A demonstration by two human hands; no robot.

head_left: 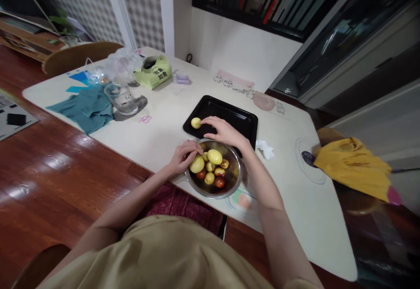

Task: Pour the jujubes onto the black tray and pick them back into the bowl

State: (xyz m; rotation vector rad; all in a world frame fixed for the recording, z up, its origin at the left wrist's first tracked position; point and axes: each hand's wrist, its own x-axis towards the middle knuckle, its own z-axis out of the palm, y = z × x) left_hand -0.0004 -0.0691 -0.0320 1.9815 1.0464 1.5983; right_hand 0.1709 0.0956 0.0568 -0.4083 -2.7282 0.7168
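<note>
A metal bowl (236,179) stands at the table's near edge, holding several round fruits: large yellow ones (215,157), small yellowish ones (209,177) and dark red ones (219,182). My left hand (184,156) is closed over the bowl's left rim, its curled fingers reaching in above a yellow fruit (197,164); the grip's underside is hidden. Over the bowl's far rim, my right hand (223,131) is open, fingers stretched left and thumb apart. Its fingertips touch or nearly touch one small yellow fruit (196,123) on a black baking tray (238,116).
Left on the white table (157,135) are a teal cloth (87,107), a clear glass jug (121,98), a plastic bag (123,65) and a green tissue box (154,72). Crumpled tissue (265,149) lies right of the tray. A yellow garment (352,166) hangs on a chair.
</note>
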